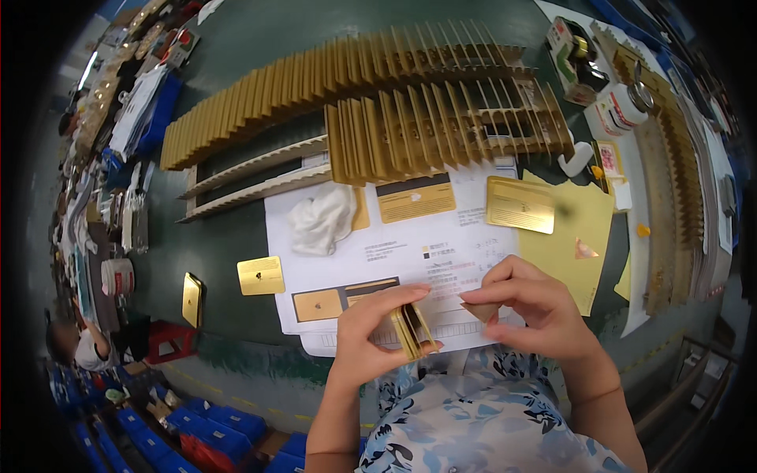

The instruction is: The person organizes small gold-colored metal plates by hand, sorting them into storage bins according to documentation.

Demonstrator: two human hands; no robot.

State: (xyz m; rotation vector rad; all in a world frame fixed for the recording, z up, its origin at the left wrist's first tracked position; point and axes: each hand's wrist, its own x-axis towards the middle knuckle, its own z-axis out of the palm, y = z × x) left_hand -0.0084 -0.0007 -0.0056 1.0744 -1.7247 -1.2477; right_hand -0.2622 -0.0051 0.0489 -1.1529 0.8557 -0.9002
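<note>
- Left hand (371, 335) grasps a small stack of gold cards (413, 329), fanned on edge, thumb on top, at the near edge of the table (236, 236); card count in the stack can't be read.
- Right hand (530, 303) pinches a small brown triangular piece (481, 310) between thumb and fingertips, just beside the stack.
- Both hands sit over white paper sheets (410, 252) at the near-middle of the table.
- Containers: two slotted racks. Long rack (315, 87) runs along the far side, filled with gold cards on edge. Shorter rack (449, 126) just in front of it, also filled; too many to count.
- Loose gold cards lying flat: one (261, 275) on bare table left of the paper, one (520, 204) at the paper's right edge, one with a dark stripe (415, 197) at the paper's far edge. A further one (192, 299) stands tilted near the table's left near edge.
- One crumpled white cloth (322, 217) on the paper's far-left corner.
- One yellow sheet (572, 236) right of the paper, partly under the right hand.
- One tape dispenser (574, 59) at the far right corner.
- Open room: bare green surface left of the paper, near edge.
</note>
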